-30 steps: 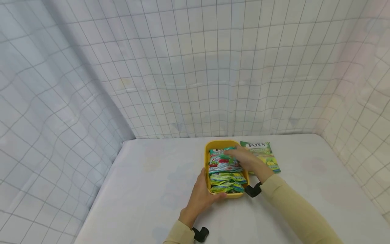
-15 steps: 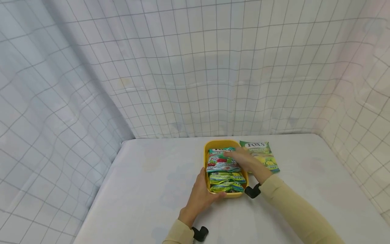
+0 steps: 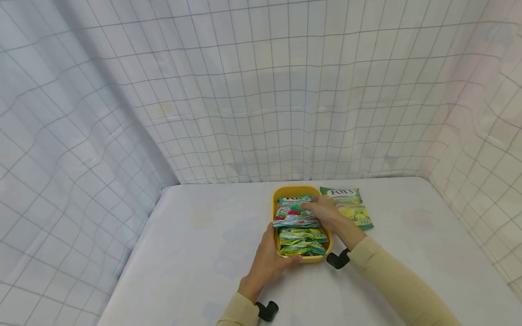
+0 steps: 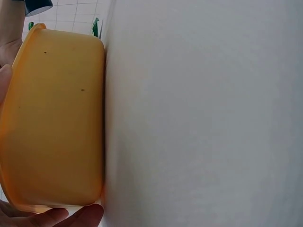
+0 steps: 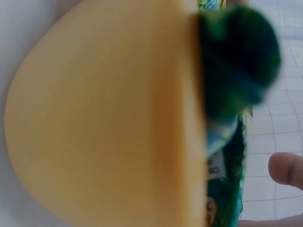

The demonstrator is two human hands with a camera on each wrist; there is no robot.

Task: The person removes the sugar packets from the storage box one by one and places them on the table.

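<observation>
In the head view a yellow plastic container [image 3: 279, 192] stands on the table with candy bags in it. My left hand [image 3: 267, 260] grips its near left corner, thumb along the near rim and fingers against the left side. The left wrist view shows the smooth yellow side wall [image 4: 57, 113] with fingertips [image 4: 87, 215] at it. A teal FOX'S candy bag [image 3: 291, 216] lies on top, its left edge over the rim. My right hand [image 3: 328, 215] rests on this bag's right part. Below it show two yellow-green candy bags [image 3: 302, 236]. In the right wrist view the right thumb [image 5: 286, 169] is apart from the bag.
A green and yellow FOX'S candy bag [image 3: 355, 206] lies flat on the white table [image 3: 195, 253], right of the container and partly behind the right hand. White gridded curtains [image 3: 265, 99] hang behind and at both sides.
The teal candy bag has shifted left in the container, its left edge now at the rim. My right hand stays over its right part; the left hand keeps its grip.
</observation>
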